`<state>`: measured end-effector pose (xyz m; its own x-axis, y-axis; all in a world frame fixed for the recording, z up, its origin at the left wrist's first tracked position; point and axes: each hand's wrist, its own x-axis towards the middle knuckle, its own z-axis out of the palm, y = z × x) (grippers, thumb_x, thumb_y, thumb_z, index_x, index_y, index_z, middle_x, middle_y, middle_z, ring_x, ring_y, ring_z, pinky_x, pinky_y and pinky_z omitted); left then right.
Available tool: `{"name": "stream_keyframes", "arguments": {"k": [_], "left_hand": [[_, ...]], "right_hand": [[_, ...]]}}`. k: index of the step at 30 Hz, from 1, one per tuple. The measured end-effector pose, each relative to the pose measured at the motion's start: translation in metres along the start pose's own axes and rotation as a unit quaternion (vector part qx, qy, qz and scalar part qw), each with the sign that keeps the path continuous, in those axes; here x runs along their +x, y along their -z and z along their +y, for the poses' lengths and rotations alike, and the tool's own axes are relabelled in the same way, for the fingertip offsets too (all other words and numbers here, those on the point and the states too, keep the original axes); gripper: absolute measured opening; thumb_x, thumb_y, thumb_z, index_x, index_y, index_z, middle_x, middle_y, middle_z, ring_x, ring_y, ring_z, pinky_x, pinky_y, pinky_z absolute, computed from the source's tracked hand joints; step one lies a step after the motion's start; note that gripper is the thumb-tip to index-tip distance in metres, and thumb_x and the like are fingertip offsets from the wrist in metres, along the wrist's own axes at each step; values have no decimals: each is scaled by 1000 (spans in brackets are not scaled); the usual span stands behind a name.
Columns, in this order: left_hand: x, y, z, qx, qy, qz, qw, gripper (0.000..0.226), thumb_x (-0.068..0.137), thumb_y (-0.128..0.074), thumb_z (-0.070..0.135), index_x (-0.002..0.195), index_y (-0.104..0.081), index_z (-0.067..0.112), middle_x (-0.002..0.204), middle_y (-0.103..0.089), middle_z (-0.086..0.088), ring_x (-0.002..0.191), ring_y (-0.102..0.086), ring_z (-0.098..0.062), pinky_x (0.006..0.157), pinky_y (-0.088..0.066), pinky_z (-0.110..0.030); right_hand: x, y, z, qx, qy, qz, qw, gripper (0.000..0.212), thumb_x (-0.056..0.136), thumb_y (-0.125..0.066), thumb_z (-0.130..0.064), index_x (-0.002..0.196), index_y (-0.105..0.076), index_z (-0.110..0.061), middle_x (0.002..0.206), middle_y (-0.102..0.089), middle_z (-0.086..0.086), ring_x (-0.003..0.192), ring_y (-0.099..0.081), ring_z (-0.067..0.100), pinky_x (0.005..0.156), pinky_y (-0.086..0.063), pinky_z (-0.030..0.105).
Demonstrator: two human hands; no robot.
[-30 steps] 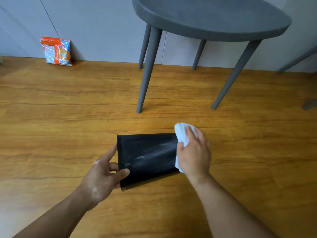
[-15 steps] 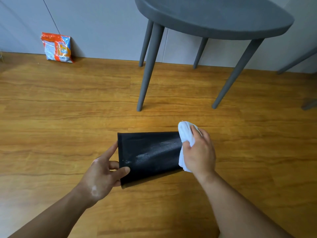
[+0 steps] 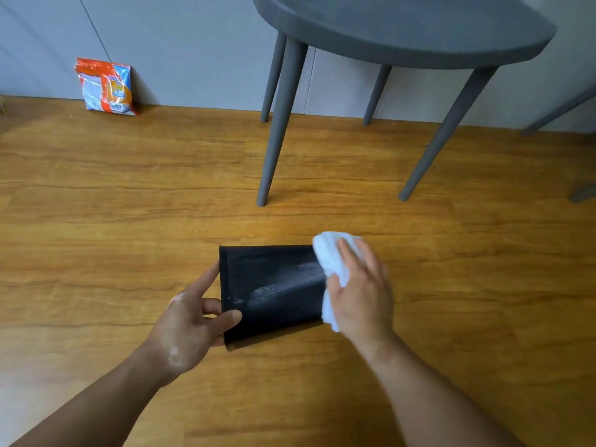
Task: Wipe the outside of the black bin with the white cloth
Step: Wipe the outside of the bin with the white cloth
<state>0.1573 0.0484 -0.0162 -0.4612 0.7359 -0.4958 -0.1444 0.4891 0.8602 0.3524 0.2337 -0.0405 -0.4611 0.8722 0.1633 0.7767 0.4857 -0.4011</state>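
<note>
Head view: the right hand (image 3: 361, 291) is seen with fingers laid flat and close together over the white cloth (image 3: 333, 256), which is pressed against the far-right end of the black bin (image 3: 274, 288). The bin is laid on its side on the wooden floor (image 3: 129, 221), directly under the cloth. The left hand (image 3: 190, 324) is closed on the bin's near-left rim, thumb on the outer wall, forefinger extended along the edge. A pale smear is noted on the upper wall between the two hands; that face is judged only partly wiped. The underside and far wall are hidden and cannot be assessed. Beyond the fingers, a grey table (image 3: 403, 30) is cut off above, and print on the packet (image 3: 106, 87) is illegible.
</note>
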Motion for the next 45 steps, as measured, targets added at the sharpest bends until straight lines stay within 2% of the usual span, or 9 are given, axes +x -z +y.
{"name": "stream_keyframes", "arguments": {"k": [5,10,15,22,28,31,39,42,45], "left_hand": [[1,-7,5,8,0,-9,1000,94,91,-72,6,150,-22,58,90,-76,-12,90,-78,-27,79,-64,-44],[3,-10,8,11,-10,8,1000,93,92,-72,4,157,-22,49,84,-77,-11,82,-78,-22,62,-61,-27],[0,-8,2,17,-11,7,1000,93,91,-74,6,156,-25,50,79,-77,-11,80,-78,-25,74,-63,-40],[-2,-10,9,41,-22,-16,999,94,94,-71,7,151,-16,56,86,-80,-6,86,-78,-19,67,-61,-29],[1,-10,5,43,-23,-2,999,93,93,-72,7,156,-19,50,84,-80,-8,78,-77,-25,73,-64,-39],[2,-5,0,60,-28,4,998,92,92,-74,9,155,-23,53,84,-79,-10,80,-76,-32,80,-64,-47],[0,-8,1,23,-39,-23,999,92,93,-71,7,145,-19,63,86,-77,-12,88,-77,-28,80,-64,-47],[1,-11,2,18,-40,-24,999,94,93,-72,5,150,-18,57,82,-78,-10,83,-77,-28,75,-65,-42],[3,-8,-2,45,-47,-20,998,89,92,-73,10,152,-27,55,78,-78,-10,76,-74,-38,80,-63,-53]], "right_hand": [[16,-1,16,1,-76,18,997,58,87,-66,-23,144,-55,-23,149,-49,1,119,-54,32,99,-47,40],[-27,-16,-44,37,15,26,999,62,80,-63,-33,141,-56,-27,147,-48,2,108,-54,26,91,-50,39],[-34,-12,-36,50,86,-13,995,65,78,-63,-35,143,-54,-32,151,-46,-5,110,-54,23,92,-51,38],[17,1,33,23,-92,8,995,57,90,-61,-25,146,-53,-21,149,-50,5,130,-51,32,107,-42,40],[-57,-16,-82,69,74,-20,995,68,80,-63,-31,146,-49,-29,152,-44,0,112,-52,26,95,-48,37],[-55,-14,-75,68,147,-49,986,72,79,-69,-30,148,-47,-32,153,-42,-4,112,-52,23,95,-48,36],[10,2,2,-8,-74,13,997,56,87,-66,-24,142,-57,-23,149,-49,2,119,-54,33,98,-47,40],[-20,-9,-46,-11,0,21,1000,63,80,-68,-28,142,-56,-26,148,-47,2,111,-53,28,93,-49,40],[-54,-22,-95,44,94,-23,994,71,77,-68,-27,145,-50,-30,151,-44,-3,107,-52,23,91,-49,37]]}}
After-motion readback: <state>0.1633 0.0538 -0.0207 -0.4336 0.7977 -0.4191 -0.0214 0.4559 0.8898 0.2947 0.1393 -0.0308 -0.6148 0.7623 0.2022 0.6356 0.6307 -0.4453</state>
